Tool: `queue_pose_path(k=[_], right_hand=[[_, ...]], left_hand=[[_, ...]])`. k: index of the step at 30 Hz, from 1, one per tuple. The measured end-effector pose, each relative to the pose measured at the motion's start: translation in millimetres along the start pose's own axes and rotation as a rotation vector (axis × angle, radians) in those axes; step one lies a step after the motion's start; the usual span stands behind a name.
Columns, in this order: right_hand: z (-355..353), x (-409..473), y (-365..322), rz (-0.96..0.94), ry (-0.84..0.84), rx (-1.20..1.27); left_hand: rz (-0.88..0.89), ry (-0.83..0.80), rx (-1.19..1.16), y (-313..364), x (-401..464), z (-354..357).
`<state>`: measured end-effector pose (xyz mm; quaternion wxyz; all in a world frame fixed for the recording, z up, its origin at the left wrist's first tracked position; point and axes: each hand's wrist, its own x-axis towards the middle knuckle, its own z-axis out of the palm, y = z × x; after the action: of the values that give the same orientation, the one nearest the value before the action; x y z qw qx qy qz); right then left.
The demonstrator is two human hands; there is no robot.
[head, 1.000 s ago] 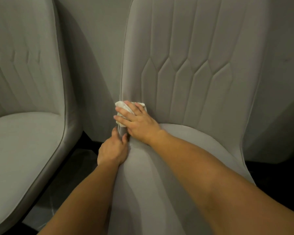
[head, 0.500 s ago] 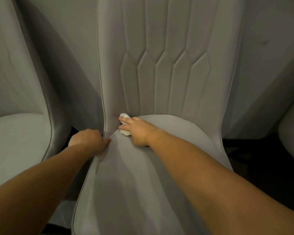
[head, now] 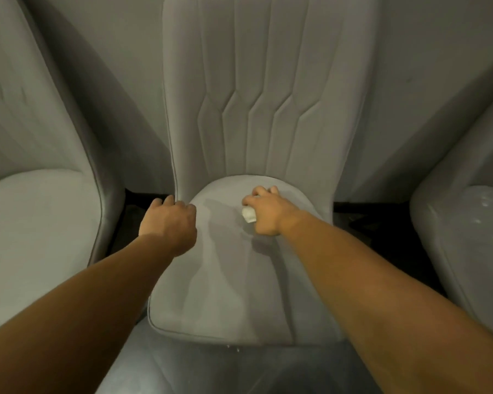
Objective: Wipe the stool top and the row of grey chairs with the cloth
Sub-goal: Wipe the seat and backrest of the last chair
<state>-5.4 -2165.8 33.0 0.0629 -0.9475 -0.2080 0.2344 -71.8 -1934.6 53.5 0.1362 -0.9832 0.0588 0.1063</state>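
Mid-wipe on the middle grey chair (head: 239, 280) of the row: right hand (head: 268, 213) curled over a bunched white cloth (head: 248, 215), pressed to the far part of the seat, near the backrest. Left hand (head: 170, 221) gripping the seat's left edge, fingers curled over the rim, steadying. Neighbouring chairs at left (head: 40, 223) and right (head: 467, 237); no stool in view. Next, likely, strokes drawn toward the near edge, with even pressure. Against half a second ago: cloth shifted right from the seat's far-left corner toward centre, less of it showing; left hand much where it was.
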Motion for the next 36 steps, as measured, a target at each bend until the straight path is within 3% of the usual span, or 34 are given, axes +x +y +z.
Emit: queue_pose_path(k=[4,13,20,36], right_hand=[[-45.7,-56.2,10.8,0.049,0.037,0.047],[-144.9,-207.1,41.1,0.175,0.047,0.162],[-199.9,-326.8,54.7,0.275,0.157,0.341],[-275.1,-567.0,120.9,0.662,0.408,0.399]], left_hand=[[0.043,-0.054,0.006,17.8,-40.3,-41.3],[0.084,0.035,-0.011,50.5,-122.4,-178.6],[0.096,0.086,0.069,41.9,-167.8,-289.5],[0.480,0.297,-0.083,182.1,-186.1,-457.3]])
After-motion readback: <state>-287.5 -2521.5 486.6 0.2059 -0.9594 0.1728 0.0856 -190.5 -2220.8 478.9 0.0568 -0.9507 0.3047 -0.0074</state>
